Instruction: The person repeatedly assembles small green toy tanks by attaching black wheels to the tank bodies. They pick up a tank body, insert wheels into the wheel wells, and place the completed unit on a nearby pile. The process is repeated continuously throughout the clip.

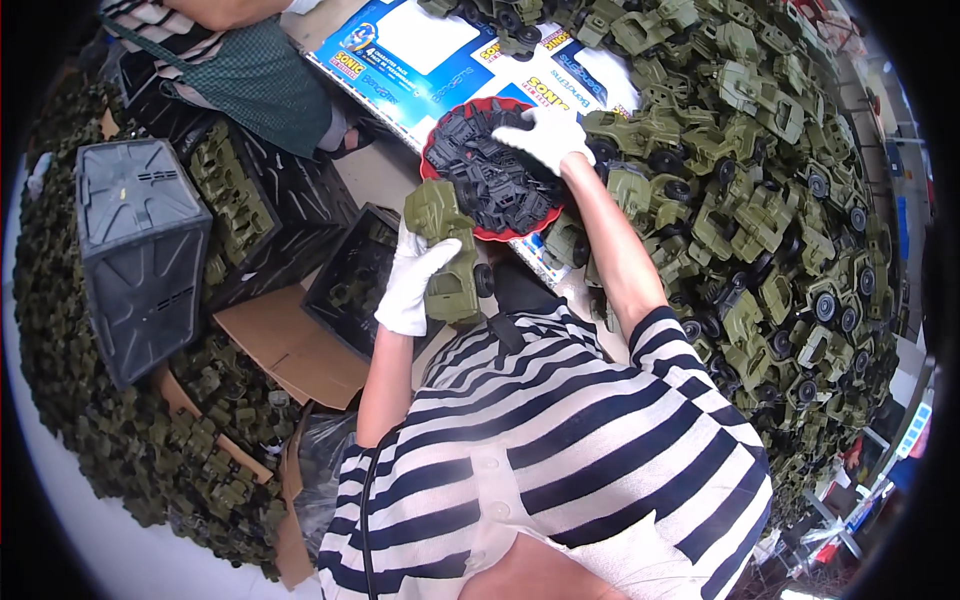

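1. The left hand, in a white knit cotton glove, is closed around an olive-green moulded plastic toy truck, boxy with a black rubbery wheel showing at its 3 o'clock side. The truck sits near the middle of the view, tilted, just in front of the striped shirt.
2. The right hand, also in a white glove, lies palm down with fingers spread on a heap of small black plastic parts, angular and matte. Whether it pinches one I cannot tell.
3. Those parts fill a round red bowl with a glossy rim, at 12 o'clock from the truck.
4. The bowl rests on flat printed cardboard sheets, blue and white.
5. From 1 to 4 o'clock spreads a dense pile of matching green toy trucks.
6. At 9 o'clock stand black ribbed plastic crates, one overturned.
7. Another person in a green chequered apron is at 11 o'clock.
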Demonstrator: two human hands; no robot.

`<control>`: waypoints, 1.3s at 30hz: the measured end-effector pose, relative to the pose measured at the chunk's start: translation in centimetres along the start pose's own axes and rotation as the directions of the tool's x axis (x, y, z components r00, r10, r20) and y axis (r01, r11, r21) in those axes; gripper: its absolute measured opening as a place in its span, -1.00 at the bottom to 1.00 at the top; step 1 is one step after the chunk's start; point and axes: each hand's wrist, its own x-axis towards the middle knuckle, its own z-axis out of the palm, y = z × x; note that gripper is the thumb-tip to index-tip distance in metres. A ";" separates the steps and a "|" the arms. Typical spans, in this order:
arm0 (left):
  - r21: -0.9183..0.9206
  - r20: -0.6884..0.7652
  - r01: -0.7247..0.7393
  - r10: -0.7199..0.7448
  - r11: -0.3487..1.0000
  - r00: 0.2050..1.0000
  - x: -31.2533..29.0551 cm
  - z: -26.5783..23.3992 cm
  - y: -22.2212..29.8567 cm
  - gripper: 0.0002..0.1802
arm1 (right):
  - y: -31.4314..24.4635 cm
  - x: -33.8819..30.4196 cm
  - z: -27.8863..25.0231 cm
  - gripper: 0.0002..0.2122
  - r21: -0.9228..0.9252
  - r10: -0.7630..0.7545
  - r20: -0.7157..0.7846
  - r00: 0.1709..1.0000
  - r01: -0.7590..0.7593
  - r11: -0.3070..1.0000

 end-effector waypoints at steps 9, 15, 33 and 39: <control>0.040 -0.007 -0.024 0.024 0.999 1.000 0.1 0.1 0.0 -0.21 | 1.6 -0.5 -1.3 -0.64 0.695 -0.008 0.071 0.997 -0.044 0.718; 0.157 0.108 -0.071 0.054 0.985 0.993 1.4 1.6 -0.3 -0.11 | 1.2 -6.8 -4.2 -0.67 0.897 -0.403 0.190 0.895 0.008 0.442; 0.337 0.269 -0.142 0.049 0.931 0.962 -0.6 3.3 -0.2 0.20 | -0.8 -10.8 -6.6 -0.77 0.853 -0.289 0.511 0.809 -0.438 0.284; 0.316 0.285 -0.156 0.063 0.936 0.957 -0.5 3.3 -0.4 0.21 | -2.4 -12.5 -7.4 -0.59 0.805 -0.278 0.243 0.929 -0.034 0.593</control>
